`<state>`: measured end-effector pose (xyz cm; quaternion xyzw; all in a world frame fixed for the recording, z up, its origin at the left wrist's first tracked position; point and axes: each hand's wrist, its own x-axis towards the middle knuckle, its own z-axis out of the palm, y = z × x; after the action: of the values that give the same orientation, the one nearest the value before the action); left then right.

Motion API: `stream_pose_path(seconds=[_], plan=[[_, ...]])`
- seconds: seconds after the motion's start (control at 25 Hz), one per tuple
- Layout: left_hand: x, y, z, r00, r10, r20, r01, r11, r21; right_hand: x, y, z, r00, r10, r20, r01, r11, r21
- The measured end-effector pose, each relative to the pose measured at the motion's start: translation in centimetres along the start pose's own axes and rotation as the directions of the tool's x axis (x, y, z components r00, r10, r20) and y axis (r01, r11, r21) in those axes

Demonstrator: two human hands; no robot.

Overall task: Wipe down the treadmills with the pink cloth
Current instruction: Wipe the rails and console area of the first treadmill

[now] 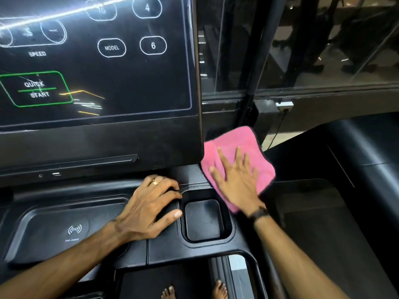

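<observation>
A folded pink cloth (241,143) lies on the right side of the black treadmill console (164,249), just right of the touchscreen panel (121,83). My right hand (237,180) presses flat on the cloth with its fingers spread. My left hand (151,208), wearing a ring, rests on the console ledge left of a square cup holder (204,221), fingers curled over the ledge and holding nothing.
A wireless charging tray (54,231) sits at the console's left. The screen shows QUICK START, SPEED and MODEL buttons. A neighbouring treadmill's black body (345,169) stands to the right. Glass panels (302,50) rise behind. My bare toes (194,292) show on the belt below.
</observation>
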<state>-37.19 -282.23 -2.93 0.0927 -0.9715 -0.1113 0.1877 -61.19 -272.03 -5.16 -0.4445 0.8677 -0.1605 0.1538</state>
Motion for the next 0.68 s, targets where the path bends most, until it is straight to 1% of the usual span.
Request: stream_pose_path(seconds=[0.08, 0.16, 0.24, 0.32, 0.4, 0.44, 0.52, 0.6, 0.64, 0.68], plan=[[-0.3, 0.4, 0.1, 1.000, -0.014, -0.014, 0.014, 1.000, -0.021, -5.5, 1.0, 0.5, 0.999, -0.023, -0.022, 0.023, 1.000, -0.019], [-0.3, 0.5, 0.3, 1.000, -0.008, 0.016, 0.009, 0.999, -0.036, -5.2, 1.4, 0.3, 1.000, 0.015, -0.021, -0.015, 1.000, -0.017], [-0.2, 0.4, 0.5, 0.999, -0.011, 0.045, 0.013, 0.999, -0.047, -0.5, 0.9, -0.1, 0.997, 0.068, -0.035, -0.066, 0.996, 0.054], [-0.1, 0.4, 0.5, 0.999, -0.011, 0.044, 0.012, 0.999, -0.035, 5.8, -0.1, -0.6, 0.995, 0.095, -0.028, -0.091, 0.988, 0.126], [-0.2, 0.5, 0.4, 0.999, -0.004, 0.046, 0.005, 1.000, -0.024, 10.1, -0.9, -1.0, 0.993, 0.111, -0.024, -0.108, 0.988, 0.112], [-0.2, 0.5, 0.4, 0.999, -0.003, 0.048, 0.004, 1.000, -0.020, 10.6, -1.2, -1.0, 0.996, 0.089, -0.023, -0.087, 0.993, 0.081], [-0.3, 0.4, 0.4, 0.998, 0.004, 0.063, -0.003, 1.000, -0.010, 8.2, -1.1, -0.7, 0.999, -0.016, -0.028, 0.017, 1.000, 0.026], [-0.4, 0.5, 0.5, 0.998, 0.010, 0.067, -0.010, 1.000, 0.001, 2.8, 0.1, 0.2, 0.987, -0.153, -0.054, 0.153, 0.988, -0.009], [-0.3, 0.5, 0.5, 0.998, 0.008, 0.069, -0.008, 1.000, 0.002, -0.3, 0.9, 0.6, 0.979, -0.194, -0.059, 0.194, 0.981, -0.010], [-0.3, 0.4, 0.5, 0.998, 0.004, 0.069, -0.004, 1.000, 0.003, -2.5, 1.8, 1.1, 0.980, -0.187, -0.061, 0.188, 0.982, 0.006]])
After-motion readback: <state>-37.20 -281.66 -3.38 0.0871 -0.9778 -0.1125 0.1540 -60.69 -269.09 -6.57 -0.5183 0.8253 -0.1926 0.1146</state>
